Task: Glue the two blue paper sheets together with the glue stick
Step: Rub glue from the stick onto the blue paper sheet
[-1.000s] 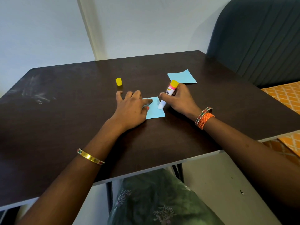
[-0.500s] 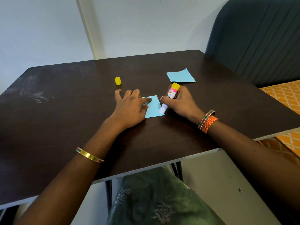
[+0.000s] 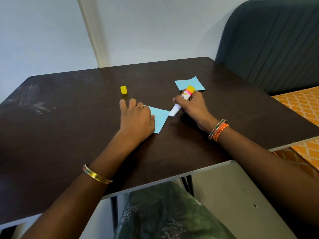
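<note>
Blue square paper sheet 1 (image 3: pixel 159 118) lies flat on the dark table (image 3: pixel 69 135) under the flat-fingered left hand (image 3: pixel 136 118), while the right hand (image 3: pixel 191 106) grips the white glue stick (image 3: pixel 181 100), tilted tip-down at its right corner; sheet 2 (image 3: pixel 189 83) lies beyond.

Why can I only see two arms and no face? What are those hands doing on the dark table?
The camera sits on the person's head and looks down, so you see what they see: their own two arms. The left hand lies flat on a blue paper sheet to keep it in place on the table. The right hand holds a glue stick, its white end touching that sheet's right corner. The little yellow cap stands by itself further back. A second blue sheet lies behind the right hand, not yet glued to the first.
</note>
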